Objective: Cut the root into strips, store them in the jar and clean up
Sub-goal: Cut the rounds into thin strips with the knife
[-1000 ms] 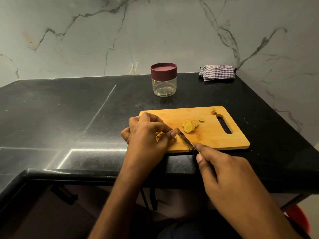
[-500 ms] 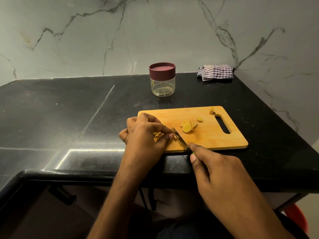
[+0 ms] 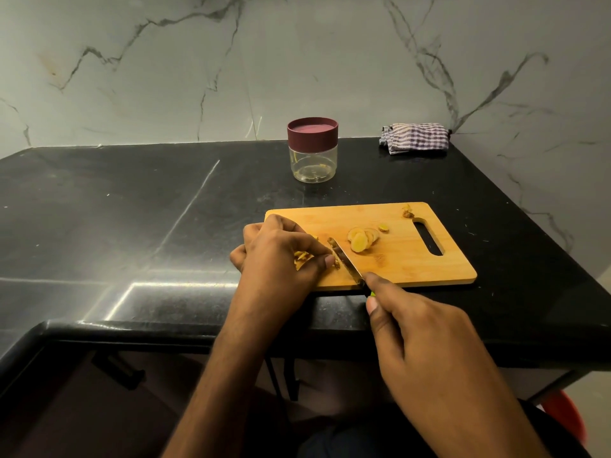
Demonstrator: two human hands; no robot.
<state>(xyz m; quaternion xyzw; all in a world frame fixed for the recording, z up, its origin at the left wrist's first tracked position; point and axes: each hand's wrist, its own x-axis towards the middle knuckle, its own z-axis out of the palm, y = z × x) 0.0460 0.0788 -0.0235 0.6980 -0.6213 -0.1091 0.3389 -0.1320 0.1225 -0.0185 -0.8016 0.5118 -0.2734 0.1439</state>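
A wooden cutting board (image 3: 413,259) lies on the black counter. My left hand (image 3: 277,256) is curled over yellow root pieces (image 3: 302,257) at the board's left end and pinches them. My right hand (image 3: 426,345) grips a knife (image 3: 345,261) by its handle, its blade lying on the board right beside my left fingertips. A small pile of round root slices (image 3: 360,239) sits mid-board, with a scrap (image 3: 407,212) near the handle slot. The clear jar (image 3: 312,150) with a maroon lid stands closed behind the board.
A folded checked cloth (image 3: 415,137) lies at the back right corner against the marble wall. The counter edge (image 3: 165,328) runs in front of me. A red object (image 3: 565,414) shows below the counter at the right.
The knife blade has shifted slightly along the board next to my left fingertips. Both hands stay in the same place and the view has barely moved.
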